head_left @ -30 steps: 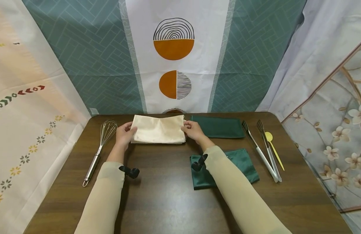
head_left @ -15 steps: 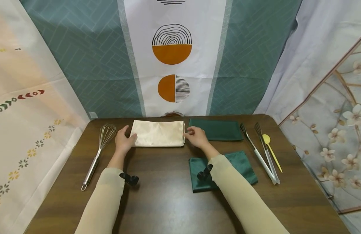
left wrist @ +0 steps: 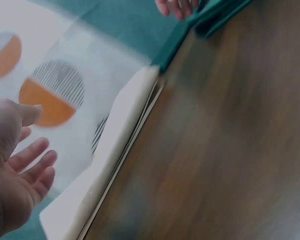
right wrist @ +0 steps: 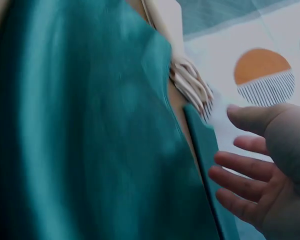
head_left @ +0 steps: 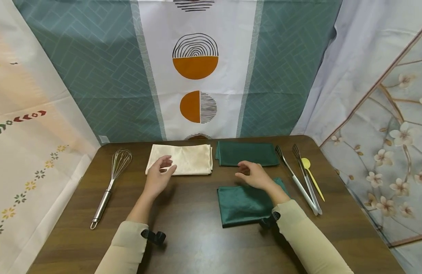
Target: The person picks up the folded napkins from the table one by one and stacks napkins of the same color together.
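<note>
A folded cream satin cloth [head_left: 194, 160] lies flat near the table's far edge. My left hand [head_left: 159, 177] hovers over its left front corner, fingers loosely bent and holding nothing. In the left wrist view that hand [left wrist: 15, 175] appears with thumb and fingers apart, beside the stacked folds of the cream cloth [left wrist: 122, 125]. To the right lies a folded dark green cloth [head_left: 246, 153], and nearer to me a second folded green cloth [head_left: 240, 205]. My right hand [head_left: 257, 176] is raised between these two, its fingers spread and holding nothing in the right wrist view.
A metal whisk [head_left: 110, 182] lies on the left of the wooden table [head_left: 183, 236]. At the right are tongs [head_left: 308, 182] with two slim arms and dark slotted heads, and a yellow spoon [head_left: 311, 177]. Patterned fabric hangs behind the table and on both sides.
Both hands have let go of the cream cloth's side edges. The left drew back toward me and slightly right; the right moved off to the right. The cream cloth now lies flat.
</note>
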The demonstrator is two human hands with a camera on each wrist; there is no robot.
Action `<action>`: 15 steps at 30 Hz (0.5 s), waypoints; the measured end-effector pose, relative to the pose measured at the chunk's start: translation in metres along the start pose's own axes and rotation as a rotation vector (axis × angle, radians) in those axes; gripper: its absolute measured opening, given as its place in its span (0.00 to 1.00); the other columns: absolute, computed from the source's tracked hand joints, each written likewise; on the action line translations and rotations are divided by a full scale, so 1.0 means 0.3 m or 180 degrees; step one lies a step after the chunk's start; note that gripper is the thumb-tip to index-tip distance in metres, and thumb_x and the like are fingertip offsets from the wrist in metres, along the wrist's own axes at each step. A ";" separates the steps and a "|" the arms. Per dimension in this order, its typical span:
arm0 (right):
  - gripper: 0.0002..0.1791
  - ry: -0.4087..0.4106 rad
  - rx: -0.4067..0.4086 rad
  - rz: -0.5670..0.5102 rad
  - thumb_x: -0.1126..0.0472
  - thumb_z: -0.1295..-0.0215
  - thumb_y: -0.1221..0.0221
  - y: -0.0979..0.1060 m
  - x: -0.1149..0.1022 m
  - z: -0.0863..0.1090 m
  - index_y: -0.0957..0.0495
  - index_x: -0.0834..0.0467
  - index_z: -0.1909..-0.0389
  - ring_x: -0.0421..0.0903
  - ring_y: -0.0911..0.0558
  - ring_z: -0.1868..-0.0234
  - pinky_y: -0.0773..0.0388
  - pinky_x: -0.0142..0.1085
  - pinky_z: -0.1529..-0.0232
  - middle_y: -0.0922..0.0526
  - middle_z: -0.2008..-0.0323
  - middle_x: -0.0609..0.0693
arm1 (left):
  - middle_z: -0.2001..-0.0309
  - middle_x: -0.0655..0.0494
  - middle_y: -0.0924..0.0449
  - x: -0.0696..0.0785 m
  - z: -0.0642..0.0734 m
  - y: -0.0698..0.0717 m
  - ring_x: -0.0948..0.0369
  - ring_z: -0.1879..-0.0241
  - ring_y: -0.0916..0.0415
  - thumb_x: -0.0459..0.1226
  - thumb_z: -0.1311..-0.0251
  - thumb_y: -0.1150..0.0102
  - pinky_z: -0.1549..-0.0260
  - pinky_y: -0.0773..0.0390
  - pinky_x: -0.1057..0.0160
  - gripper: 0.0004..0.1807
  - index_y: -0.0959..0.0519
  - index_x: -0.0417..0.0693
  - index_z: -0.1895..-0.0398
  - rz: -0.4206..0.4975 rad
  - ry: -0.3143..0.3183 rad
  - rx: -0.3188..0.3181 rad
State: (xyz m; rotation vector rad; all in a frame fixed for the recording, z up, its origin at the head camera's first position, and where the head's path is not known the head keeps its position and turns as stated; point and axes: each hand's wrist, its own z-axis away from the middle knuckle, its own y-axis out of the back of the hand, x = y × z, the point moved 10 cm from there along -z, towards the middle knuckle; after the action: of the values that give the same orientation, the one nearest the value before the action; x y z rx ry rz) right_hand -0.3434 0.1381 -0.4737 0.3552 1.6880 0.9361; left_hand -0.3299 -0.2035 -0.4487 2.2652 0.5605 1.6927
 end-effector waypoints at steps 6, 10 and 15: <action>0.29 0.0137 -0.0182 0.0148 0.56 0.32 0.33 0.057 0.059 0.105 0.27 0.67 0.37 0.61 0.21 0.42 0.25 0.56 0.41 0.20 0.43 0.62 | 0.50 0.39 0.18 0.059 0.058 -0.142 0.49 0.47 0.21 0.36 0.33 0.35 0.47 0.22 0.46 0.21 0.23 0.37 0.40 0.0293 0.0004 -0.0482; 0.32 0.0176 -0.0312 0.0240 0.60 0.37 0.29 0.082 0.090 0.146 0.27 0.69 0.36 0.63 0.21 0.42 0.25 0.58 0.42 0.19 0.43 0.63 | 0.52 0.44 0.17 0.077 0.095 -0.201 0.52 0.49 0.20 0.37 0.32 0.35 0.47 0.22 0.50 0.20 0.22 0.36 0.41 0.0320 -0.0017 -0.0725; 0.32 0.0248 -0.0398 0.0417 0.65 0.42 0.28 0.101 0.113 0.154 0.27 0.71 0.38 0.63 0.20 0.43 0.24 0.56 0.43 0.19 0.44 0.64 | 0.53 0.49 0.16 0.082 0.114 -0.240 0.54 0.50 0.19 0.36 0.33 0.35 0.47 0.20 0.54 0.19 0.22 0.36 0.42 0.0275 -0.0018 -0.0865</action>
State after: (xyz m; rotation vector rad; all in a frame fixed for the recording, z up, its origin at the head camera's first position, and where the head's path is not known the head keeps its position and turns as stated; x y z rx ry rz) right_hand -0.3195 0.1984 -0.4774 0.3526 1.6826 1.1597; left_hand -0.3018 -0.1274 -0.4681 2.1251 0.2175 1.6856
